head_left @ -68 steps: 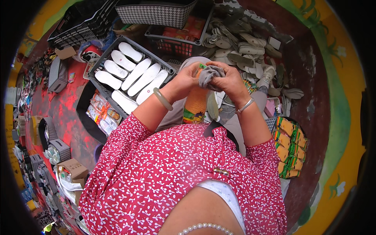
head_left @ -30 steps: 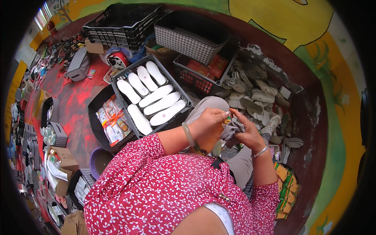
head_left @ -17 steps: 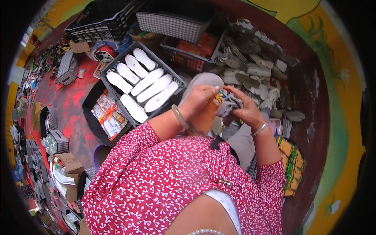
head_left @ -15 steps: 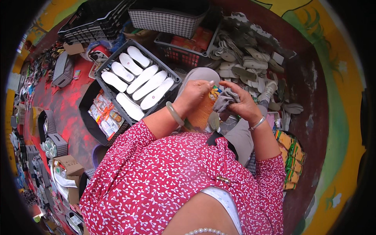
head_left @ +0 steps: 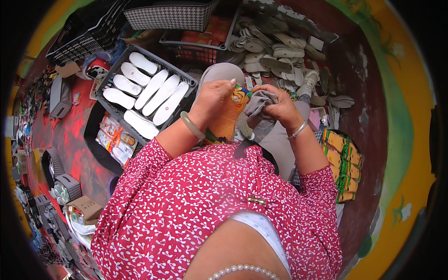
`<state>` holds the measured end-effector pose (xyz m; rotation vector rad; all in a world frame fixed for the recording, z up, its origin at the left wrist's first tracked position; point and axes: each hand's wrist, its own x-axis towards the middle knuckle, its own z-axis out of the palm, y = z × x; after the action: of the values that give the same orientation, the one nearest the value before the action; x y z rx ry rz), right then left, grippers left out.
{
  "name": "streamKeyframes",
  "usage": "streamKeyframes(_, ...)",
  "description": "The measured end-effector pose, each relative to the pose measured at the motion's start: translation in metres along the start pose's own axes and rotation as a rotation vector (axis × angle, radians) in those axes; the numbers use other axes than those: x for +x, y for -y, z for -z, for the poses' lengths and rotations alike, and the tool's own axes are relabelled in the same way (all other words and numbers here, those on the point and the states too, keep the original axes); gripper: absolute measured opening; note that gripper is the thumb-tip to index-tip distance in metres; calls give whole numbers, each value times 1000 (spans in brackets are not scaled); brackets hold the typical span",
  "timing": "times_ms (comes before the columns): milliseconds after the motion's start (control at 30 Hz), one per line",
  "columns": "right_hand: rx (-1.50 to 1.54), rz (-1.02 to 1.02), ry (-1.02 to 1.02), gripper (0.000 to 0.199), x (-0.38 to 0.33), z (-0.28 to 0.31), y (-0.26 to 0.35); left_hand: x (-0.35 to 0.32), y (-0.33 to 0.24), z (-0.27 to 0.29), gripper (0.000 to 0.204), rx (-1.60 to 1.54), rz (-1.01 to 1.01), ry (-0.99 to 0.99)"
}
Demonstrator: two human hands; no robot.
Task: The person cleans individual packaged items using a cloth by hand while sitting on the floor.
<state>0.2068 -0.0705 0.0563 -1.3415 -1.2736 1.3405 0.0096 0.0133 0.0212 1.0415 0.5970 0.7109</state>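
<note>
My left hand [head_left: 213,97] is closed, its thumb and fingers pinching the top edge of an orange packet [head_left: 225,119] with a colourful printed upper part. The packet hangs down in front of my lap, over my bent knee. My right hand [head_left: 281,106] is closed round a bunched grey cloth [head_left: 259,103], close beside the packet's upper right corner. Fingers of that hand are partly hidden by the cloth. I cannot tell whether the right fingertips touch the packet. Below the cloth, a pale rounded thing [head_left: 245,127] shows between my legs.
At the left stands a dark crate [head_left: 108,79] of white insoles [head_left: 159,92]. A black bin with wrapped packages [head_left: 116,137] is beside it. Piled grey soles [head_left: 284,51] lie ahead at the right. Stacked orange-and-green packets [head_left: 343,165] are near my right elbow. A houndstooth basket [head_left: 170,17] stands at the back.
Both hands have shifted slightly left and up in the picture, as has most of the scene. More of the orange packet's printed top now shows between my hands. Both holds stay the same.
</note>
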Motion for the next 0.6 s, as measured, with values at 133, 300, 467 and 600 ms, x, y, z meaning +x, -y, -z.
streamKeyframes(133,40,-7,30,39,-4,10,-5,5,8,2,29,11,1,-17)
streamKeyframes(300,-48,-76,20,44,-12,48,-4,6,-8,13,26,-261,-24,-41)
streamKeyframes(467,178,123,14,44,-1,66,13,9,-3,13,26,-158,-5,-69)
streamKeyframes(600,128,144,31,48,25,32,43,11,-2,3,26,-66,-41,14)
